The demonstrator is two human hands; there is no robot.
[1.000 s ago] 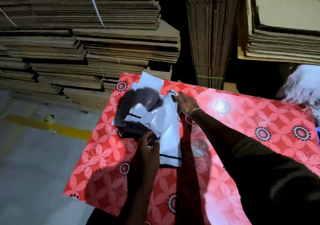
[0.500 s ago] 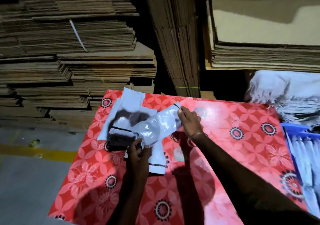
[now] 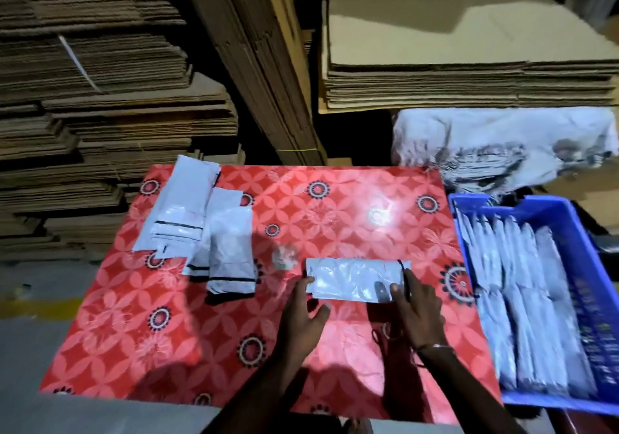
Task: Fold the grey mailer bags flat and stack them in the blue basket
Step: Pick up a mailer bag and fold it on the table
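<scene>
Two hands on one folded grey mailer bag (image 3: pixel 356 279) lying flat on red floral tablecloth (image 3: pixel 167 333): left hand (image 3: pixel 303 313) fingers straight at its left end, right hand (image 3: pixel 413 313) pressing right end. Unfolded mailer pile (image 3: pixel 204 226) far left. Blue basket (image 3: pixel 569 232) right, holding stacked folded bags (image 3: pixel 522 316)

mailer pile (image 3: pixel 201 229) left on table (image 3: pixel 335 199), basket (image 3: pixel 576 232) right
</scene>
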